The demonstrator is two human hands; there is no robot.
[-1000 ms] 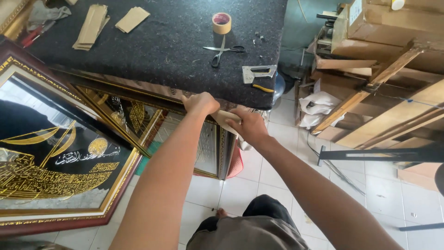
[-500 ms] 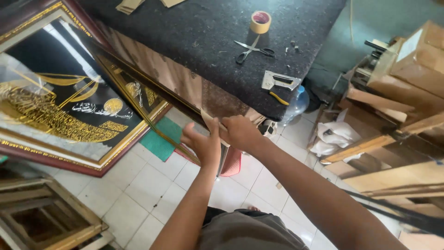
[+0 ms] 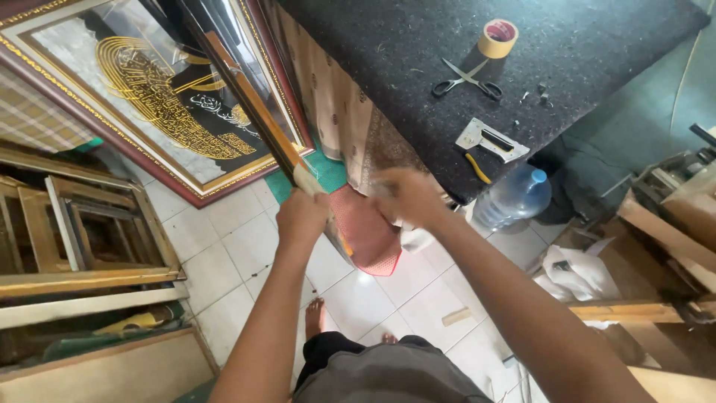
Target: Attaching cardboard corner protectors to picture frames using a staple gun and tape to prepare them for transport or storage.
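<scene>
To the far left of the frame I am holding, empty wooden frames [image 3: 89, 231] lie stacked on the tiled floor. Just left of it, a large framed gold calligraphy panel [image 3: 160, 104] leans tilted, closer and steeper in view than half a second ago. My left hand [image 3: 300, 218] is curled shut around the lower edge of the thin wooden frame [image 3: 250, 104], which rises up and away from my hand, standing on edge against the panel. Half a second ago my hands were side by side on it; now they have drawn apart. My right hand [image 3: 406, 198], right of the frame, is blurred; it seems closed on something pale, but I cannot tell what. Between my hands a red mat [image 3: 365, 235] lies on the floor. Right of the frame, the dark surface [image 3: 597, 52] carries scissors [image 3: 466, 80], a roll of tape [image 3: 497, 37] and a staple gun [image 3: 492, 140]. A water bottle [image 3: 514, 198] stands below its edge.
</scene>
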